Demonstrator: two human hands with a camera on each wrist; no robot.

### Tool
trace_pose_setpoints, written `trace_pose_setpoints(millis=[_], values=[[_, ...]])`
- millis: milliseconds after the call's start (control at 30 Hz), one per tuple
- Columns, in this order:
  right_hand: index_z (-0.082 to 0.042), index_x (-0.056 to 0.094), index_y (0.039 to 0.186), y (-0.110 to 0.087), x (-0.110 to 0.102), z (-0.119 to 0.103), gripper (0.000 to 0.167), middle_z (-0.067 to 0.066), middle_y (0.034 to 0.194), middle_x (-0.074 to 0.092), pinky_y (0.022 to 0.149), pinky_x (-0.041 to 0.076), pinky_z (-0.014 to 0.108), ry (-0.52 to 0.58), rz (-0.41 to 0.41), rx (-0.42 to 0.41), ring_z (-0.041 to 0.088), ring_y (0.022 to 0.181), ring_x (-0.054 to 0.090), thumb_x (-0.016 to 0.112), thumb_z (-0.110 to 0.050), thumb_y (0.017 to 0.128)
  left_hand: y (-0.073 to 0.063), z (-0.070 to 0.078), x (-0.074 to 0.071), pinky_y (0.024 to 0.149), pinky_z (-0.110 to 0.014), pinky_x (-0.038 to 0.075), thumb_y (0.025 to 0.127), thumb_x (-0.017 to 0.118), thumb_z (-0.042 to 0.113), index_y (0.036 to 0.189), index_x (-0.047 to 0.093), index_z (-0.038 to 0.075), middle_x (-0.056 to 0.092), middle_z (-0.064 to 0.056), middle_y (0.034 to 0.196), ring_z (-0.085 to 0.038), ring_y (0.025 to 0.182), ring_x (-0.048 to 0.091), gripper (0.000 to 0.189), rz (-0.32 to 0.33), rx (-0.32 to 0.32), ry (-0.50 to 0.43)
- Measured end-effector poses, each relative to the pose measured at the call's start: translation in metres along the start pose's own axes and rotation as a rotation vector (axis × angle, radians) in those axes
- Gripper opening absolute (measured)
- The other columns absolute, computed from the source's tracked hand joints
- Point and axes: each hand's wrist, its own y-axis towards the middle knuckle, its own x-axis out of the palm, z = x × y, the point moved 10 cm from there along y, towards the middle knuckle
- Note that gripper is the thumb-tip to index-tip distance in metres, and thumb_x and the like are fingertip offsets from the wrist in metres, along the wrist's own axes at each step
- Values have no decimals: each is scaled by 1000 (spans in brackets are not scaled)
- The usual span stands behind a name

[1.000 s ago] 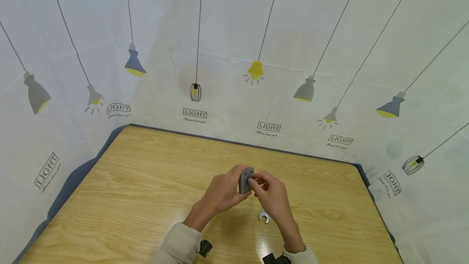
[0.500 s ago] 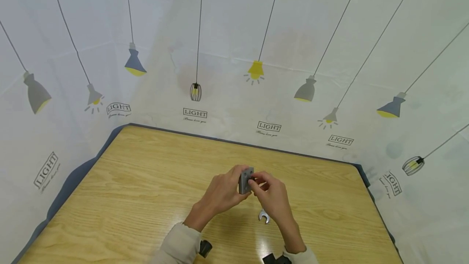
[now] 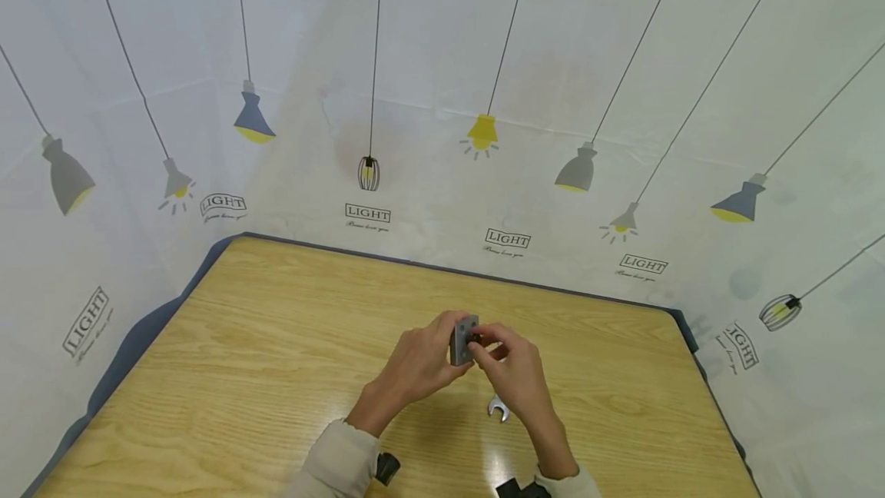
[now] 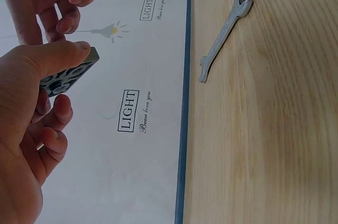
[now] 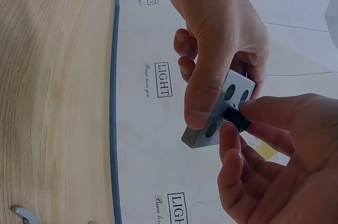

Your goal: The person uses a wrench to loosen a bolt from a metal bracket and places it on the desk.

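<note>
My left hand [image 3: 420,361] grips a grey metal block [image 5: 243,84] above the table, with the thumb across its face. Several round holes show in that face in the right wrist view. A black threaded bolt [image 5: 236,119] stands at the middle of the block, pinched between thumb and fingers of my right hand [image 3: 517,373]. How deep the bolt sits in the block I cannot tell. On the table below the hands lies a silver open-ended wrench [image 4: 224,31]; in the head view, the right hand and wrist partly hide it.
The wooden table [image 3: 276,329] has a dark blue edge [image 3: 408,260] along its back. Behind it hangs a white curtain [image 3: 429,83] printed with lamps. Small black devices [image 3: 388,469] are worn at both wrists.
The hands and block stay almost in place. The right fingertips have shifted slightly, and more of the dark bolt shows between them than a second ago.
</note>
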Motion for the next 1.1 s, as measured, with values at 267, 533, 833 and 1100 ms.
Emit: trace_pose_setpoints(millis=[267,533,833,1100], values=[[-9,73,107,-1,0,-3,21,8,95,71,61,52,24,-20,2,-58,14,69,66,75,-5,86,0,1,-1,57,-22,50,80,84,30,134,49,6,70,-8,112,-11,72,67,68,10,9,-5],[-10,73,108,-2,0,-3,22,8,101,71,60,51,24,-21,-11,-41,15,71,64,74,-5,87,1,1,-1,59,-22,51,81,83,29,133,49,6,69,-7,112,-10,73,66,66,5,2,5],[-9,73,109,-3,0,-5,24,9,108,70,61,52,24,-19,-9,-73,16,72,66,73,0,87,1,0,-1,60,-23,52,82,81,29,133,50,7,69,-6,112,-11,76,67,64,0,-11,-4],[-6,52,137,-2,3,2,53,15,108,68,60,53,25,28,-64,16,16,74,67,73,-6,88,1,0,-1,59,-24,51,83,81,31,133,49,8,69,-5,111,-10,73,66,64,6,-12,-1]])
